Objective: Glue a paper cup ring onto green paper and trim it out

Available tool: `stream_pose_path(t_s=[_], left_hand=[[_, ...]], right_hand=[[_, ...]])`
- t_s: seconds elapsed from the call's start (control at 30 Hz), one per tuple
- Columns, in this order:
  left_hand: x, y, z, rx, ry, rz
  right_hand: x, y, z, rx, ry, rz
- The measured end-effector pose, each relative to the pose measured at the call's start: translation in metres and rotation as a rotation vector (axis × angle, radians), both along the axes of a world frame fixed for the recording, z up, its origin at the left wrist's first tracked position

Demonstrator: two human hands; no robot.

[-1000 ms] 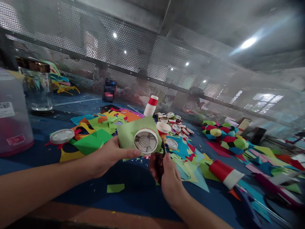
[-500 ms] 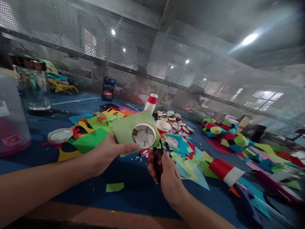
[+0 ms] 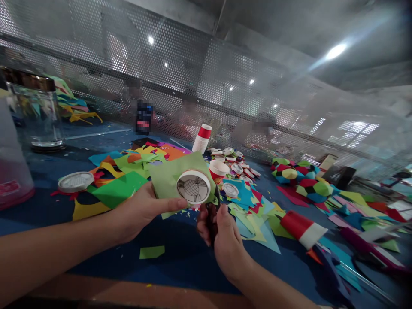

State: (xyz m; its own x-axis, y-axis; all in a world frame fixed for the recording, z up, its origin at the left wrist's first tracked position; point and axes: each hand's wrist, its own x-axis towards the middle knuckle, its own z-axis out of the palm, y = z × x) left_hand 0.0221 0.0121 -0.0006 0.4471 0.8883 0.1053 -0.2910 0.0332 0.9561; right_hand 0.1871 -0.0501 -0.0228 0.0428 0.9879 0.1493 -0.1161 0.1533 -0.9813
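Note:
Between thumb and fingers, my left hand [image 3: 144,210] grips a light green paper sheet [image 3: 167,169] together with a round white disc [image 3: 193,187], which looks like a cut-off paper cup base. Dark lines in a grid pattern are drawn on the disc, and it lies against the sheet. My right hand [image 3: 223,236] is closed around dark-handled scissors [image 3: 212,214]. Their blades are at the right edge of the green paper, beside the disc, and are partly hidden. A small green paper scrap [image 3: 152,252] lies on the blue table below my hands.
Coloured paper [image 3: 122,189] and a pile of cut cup bases [image 3: 238,167] lie behind my hands. A stack of cups [image 3: 202,138] stands farther back. On the left are a glass jar [image 3: 38,116] and a plastic bottle [image 3: 14,159]. A red-and-white cup [image 3: 302,229] and glue gun [image 3: 334,274] lie right.
The view has shifted slightly, so the table things appear a little farther left. The green sheet and disc have tilted slightly. Both hands keep their holds, with the scissors still at the paper's edge.

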Motion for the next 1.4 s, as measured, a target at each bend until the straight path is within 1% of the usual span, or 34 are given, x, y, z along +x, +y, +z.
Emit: stream_pose_path(t_s=[0.2, 0.4, 0.5, 0.63, 0.77, 0.9, 1.2, 1.33, 1.4], left_hand=[[0.0013, -0.0027, 0.0003, 0.058, -0.002, -0.049], [-0.0011, -0.0055, 0.0012, 0.058, -0.005, -0.059], [-0.0016, -0.0071, 0.0021, 0.056, -0.007, -0.076], [-0.0006, -0.0064, 0.0016, 0.058, -0.019, -0.071], [0.0003, -0.0048, 0.0013, 0.076, -0.014, -0.070], [-0.0009, -0.0051, 0.0018, 0.090, 0.002, -0.066], [-0.0036, -0.0044, 0.0002, 0.081, 0.026, -0.054], [-0.0030, -0.0057, 0.0015, 0.083, 0.022, -0.061], [-0.0029, -0.0058, 0.0019, 0.080, 0.022, -0.060]], right_hand=[[0.0018, -0.0006, -0.0001, 0.053, -0.063, 0.002], [0.0028, -0.0004, -0.0003, 0.051, -0.037, 0.022], [0.0042, -0.0003, -0.0028, 0.075, -0.018, 0.043], [0.0051, -0.0005, -0.0054, 0.112, -0.011, 0.038], [0.0060, 0.0006, -0.0071, 0.169, -0.070, 0.028], [0.0072, 0.0028, -0.0084, 0.186, -0.064, 0.023], [0.0055, 0.0034, -0.0064, 0.168, 0.070, 0.069], [0.0043, 0.0016, -0.0062, 0.123, 0.100, 0.048], [0.0041, 0.0012, -0.0062, 0.124, 0.112, 0.036]])
